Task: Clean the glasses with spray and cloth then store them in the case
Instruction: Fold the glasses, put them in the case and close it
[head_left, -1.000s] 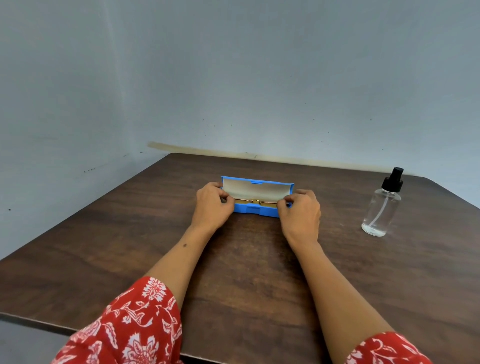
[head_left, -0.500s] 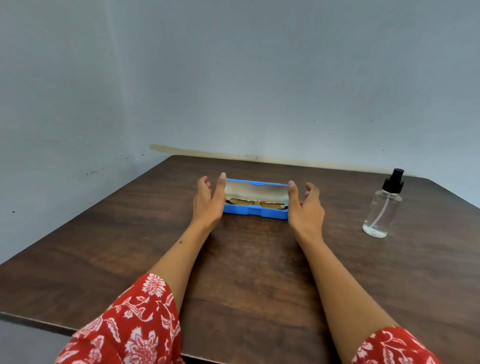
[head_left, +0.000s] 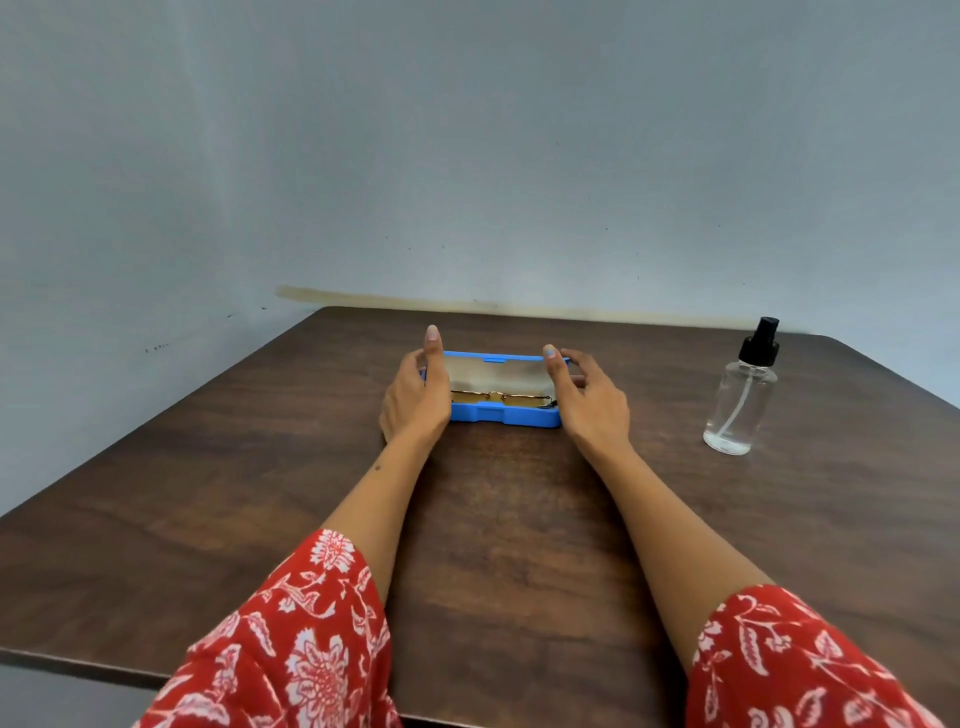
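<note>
Pale blue-grey walls are meeting in a corner behind a dark brown wood-grain counter (head_left: 260, 519) that is filling the lower view. Near the counter's far middle, a bright blue rectangular plastic glasses case (head_left: 501, 414) is lying with its lid standing open toward the wall, showing a beige lining. Thin gold-framed glasses (head_left: 501, 397) are lying folded inside the case's lower tray, lengthwise. Left hand (head_left: 415, 397) is standing edge-on at the case's left end, fingers straight and spread loosely, thumb pointing up beside the lid; contact with the case cannot be confirmed. Right hand (head_left: 589, 400) is sitting at the case's right end, fingers extended and slightly parted, thumb raised beside the lid corner; it is gripping nothing. Both hands are flanking the case, palms facing each other. Red floral-print sleeves (head_left: 291, 639) are covering both upper forearms. Well to the right of the case, a clear cylindrical plastic spray bottle (head_left: 740, 402) with a black pump top is standing upright on the counter.
</note>
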